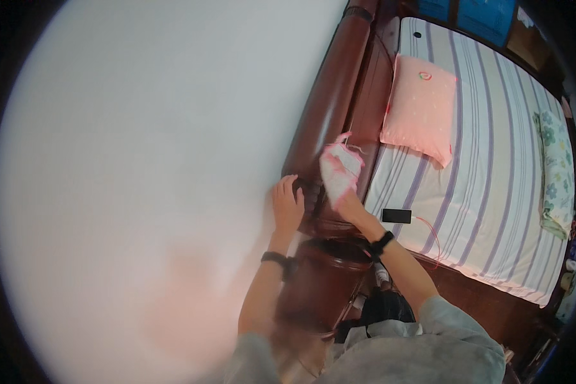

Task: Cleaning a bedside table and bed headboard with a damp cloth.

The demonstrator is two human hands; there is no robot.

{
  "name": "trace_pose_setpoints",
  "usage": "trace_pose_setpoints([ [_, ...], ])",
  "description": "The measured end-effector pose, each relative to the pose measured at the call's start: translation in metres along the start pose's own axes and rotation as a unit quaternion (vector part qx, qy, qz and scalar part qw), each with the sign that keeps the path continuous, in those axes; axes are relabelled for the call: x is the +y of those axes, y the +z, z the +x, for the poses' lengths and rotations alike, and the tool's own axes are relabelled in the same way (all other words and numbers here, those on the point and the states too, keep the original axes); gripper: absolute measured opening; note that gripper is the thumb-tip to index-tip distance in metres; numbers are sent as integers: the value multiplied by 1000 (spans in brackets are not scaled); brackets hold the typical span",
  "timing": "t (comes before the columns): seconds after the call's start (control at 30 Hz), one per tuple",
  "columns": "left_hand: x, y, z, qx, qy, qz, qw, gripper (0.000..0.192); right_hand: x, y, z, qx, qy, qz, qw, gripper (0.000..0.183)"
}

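A white cloth with pink edging (342, 165) lies under and around my right hand (349, 204), which presses it on the brown padded headboard (317, 110) of the bed. The cloth hides most of that hand's fingers, and a loose strap end sticks up at its far side. My left hand (287, 204) rests at the headboard's near corner, beside the white wall. Its thumb stands apart from the fingers and nothing is held in it. Each wrist wears a dark band.
The bed with a striped sheet (475, 192) is at the right, bearing a pink pillow (420, 108), a phone (396, 216) on a red cable, a small black round object (417, 34) and a folded floral cloth (554, 177). A brown nightstand (321, 288) stands close before me.
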State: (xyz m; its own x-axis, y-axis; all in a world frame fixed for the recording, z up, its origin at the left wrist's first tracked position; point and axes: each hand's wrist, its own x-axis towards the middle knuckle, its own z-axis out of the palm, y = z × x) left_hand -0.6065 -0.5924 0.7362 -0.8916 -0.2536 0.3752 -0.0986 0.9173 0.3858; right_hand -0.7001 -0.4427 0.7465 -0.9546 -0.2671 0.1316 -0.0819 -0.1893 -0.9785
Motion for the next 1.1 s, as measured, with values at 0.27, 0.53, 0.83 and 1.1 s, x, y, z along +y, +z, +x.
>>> trace_pose_setpoints([
  [0.27,-26,24,16,-4,-54,32,998,36,60,45,42,-134,-241,-380,883,54],
  [0.53,-14,15,13,-42,5,75,996,47,73,29,200,46,-268,-425,863,48],
  [0.83,-16,21,15,-155,-75,73,982,46,164,-54,435,185,-327,-551,745,46],
  [1.1,-33,21,3,-160,-49,105,980,45,166,-77,575,149,-207,-654,712,51],
])
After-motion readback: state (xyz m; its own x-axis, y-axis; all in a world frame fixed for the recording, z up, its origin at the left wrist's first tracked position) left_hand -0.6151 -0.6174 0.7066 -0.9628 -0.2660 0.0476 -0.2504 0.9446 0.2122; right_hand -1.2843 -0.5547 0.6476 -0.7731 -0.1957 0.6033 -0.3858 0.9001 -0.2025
